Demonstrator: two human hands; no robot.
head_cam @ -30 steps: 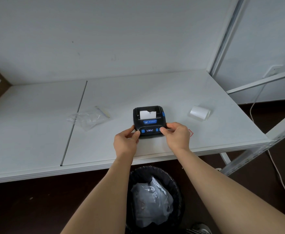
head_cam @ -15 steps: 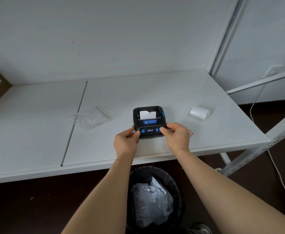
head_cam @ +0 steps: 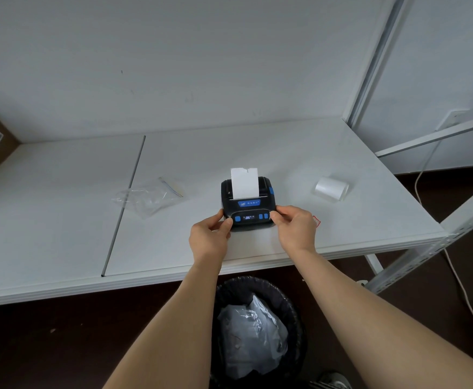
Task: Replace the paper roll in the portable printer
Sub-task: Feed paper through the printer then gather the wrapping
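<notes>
The printer [head_cam: 247, 203] is a small, boxy black plastic unit with rounded corners, sitting flat on the white table [head_cam: 285, 153] near its near edge, roughly mid-width. Its sloped front carries a blue oval label, a narrow lit display and small blue buttons; a blue tab shows on its right side. A strip of white paper [head_cam: 244, 183] stands up out of the top slot, flat and matte, with a small notch in its upper edge.

The left hand [head_cam: 208, 237] pinches the printer's near left corner, thumb and fingers curled against the casing. The right hand [head_cam: 295, 227] grips the near right corner the same way, fingertips pressed on the front edge by the buttons.

To the right, well apart from the printer, a white paper roll [head_cam: 332, 188] lies on its side, a smooth cylinder. To the left, a crumpled clear plastic bag [head_cam: 148, 196] lies flat, glossy and creased, with a zip strip along one edge. A thin dark seam [head_cam: 123, 206] runs across the tabletop from far to near. Below the near edge stands a round black bin [head_cam: 257, 329] lined with a dark bag, holding crinkled pale plastic.
</notes>
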